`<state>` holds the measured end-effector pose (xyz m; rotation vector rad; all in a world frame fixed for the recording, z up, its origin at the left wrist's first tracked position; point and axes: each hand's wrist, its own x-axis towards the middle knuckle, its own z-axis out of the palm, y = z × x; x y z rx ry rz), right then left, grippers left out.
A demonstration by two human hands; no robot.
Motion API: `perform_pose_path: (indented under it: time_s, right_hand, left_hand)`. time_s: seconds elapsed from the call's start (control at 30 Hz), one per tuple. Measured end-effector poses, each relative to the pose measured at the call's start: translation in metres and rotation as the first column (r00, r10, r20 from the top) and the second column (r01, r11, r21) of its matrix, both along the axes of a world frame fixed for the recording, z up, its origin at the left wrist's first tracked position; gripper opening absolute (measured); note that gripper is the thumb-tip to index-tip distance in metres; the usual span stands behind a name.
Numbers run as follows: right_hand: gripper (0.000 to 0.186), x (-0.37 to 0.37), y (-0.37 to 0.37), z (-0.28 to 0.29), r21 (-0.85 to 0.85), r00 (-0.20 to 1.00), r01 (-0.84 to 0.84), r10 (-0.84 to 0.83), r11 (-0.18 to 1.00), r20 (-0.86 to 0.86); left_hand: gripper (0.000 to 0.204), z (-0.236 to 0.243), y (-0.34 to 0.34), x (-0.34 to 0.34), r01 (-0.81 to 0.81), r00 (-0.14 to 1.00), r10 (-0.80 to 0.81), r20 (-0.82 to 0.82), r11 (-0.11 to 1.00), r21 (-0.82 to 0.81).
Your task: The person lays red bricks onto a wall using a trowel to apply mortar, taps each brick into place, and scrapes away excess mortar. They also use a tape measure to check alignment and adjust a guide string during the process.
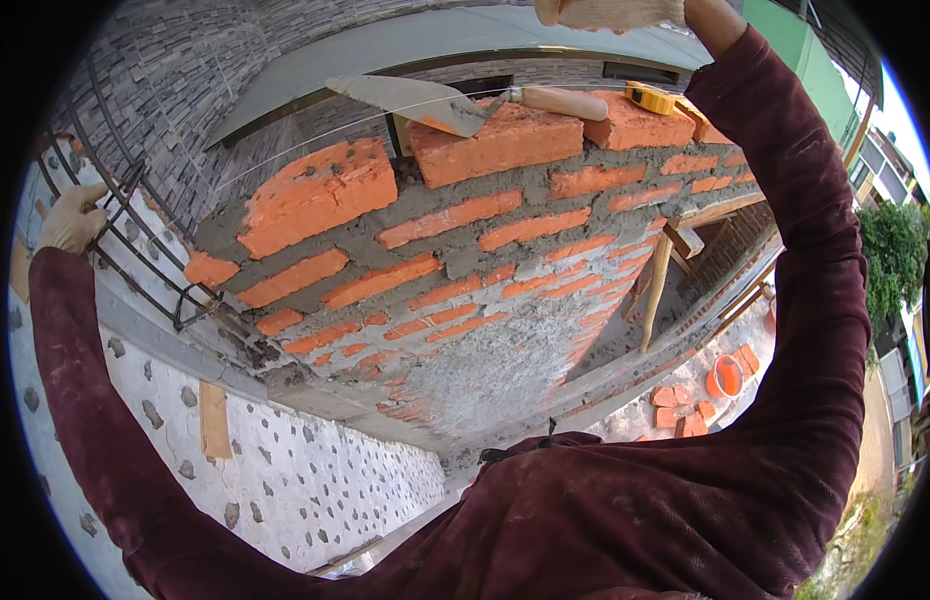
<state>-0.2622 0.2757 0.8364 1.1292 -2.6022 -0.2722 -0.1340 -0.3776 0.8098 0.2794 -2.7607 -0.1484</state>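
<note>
One dark rebar cage (pixel 133 178) stands at the left end of the brick wall (pixel 450 218), a bar clamped in the gloved left hand (pixel 73 220); the upper edge crops the right hand (pixel 615 12), its grip impossible to tell. An open gap separates two rough top bricks (pixel 325 195), a wooden-handled trowel (pixel 410 97) jutting over it. Coarse grey mortar (pixel 357 248) fills the joints; a yellow tape measure (pixel 649 98) lies near.

Maroon top (pixel 645 510), cream gloves (pixel 613 14)
Wrinkled long sleeves (pixel 800 220) reach the glove on the left hand (pixel 73 220) but stop short of the right hand (pixel 625 12), baring the wrist (pixel 715 25); pale smudges mark the cloth.
</note>
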Motion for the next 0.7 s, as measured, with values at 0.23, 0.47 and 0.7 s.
perform_pose_path:
  time_s: [0.23,0.47,0.7]
  right_hand:
    - [0.037,-0.039,0.092,-0.035,-0.004,0.627,0.638,-0.517,0.77,0.583]
    - [0.063,-0.058,0.104,-0.062,0.135,0.694,0.588,-0.583,0.798,0.422]
    - [0.057,-0.065,0.087,-0.07,0.154,0.731,0.51,-0.521,0.846,0.44]
  left_hand:
    - [0.069,-0.013,-0.064,0.026,0.052,0.987,-0.061,-0.15,0.997,-0.057]
    - [0.072,-0.025,0.05,0.097,-0.024,0.901,-0.086,-0.426,0.969,-0.246]
    - [0.068,-0.093,0.175,0.166,0.125,0.756,-0.142,-0.639,0.989,-0.072]
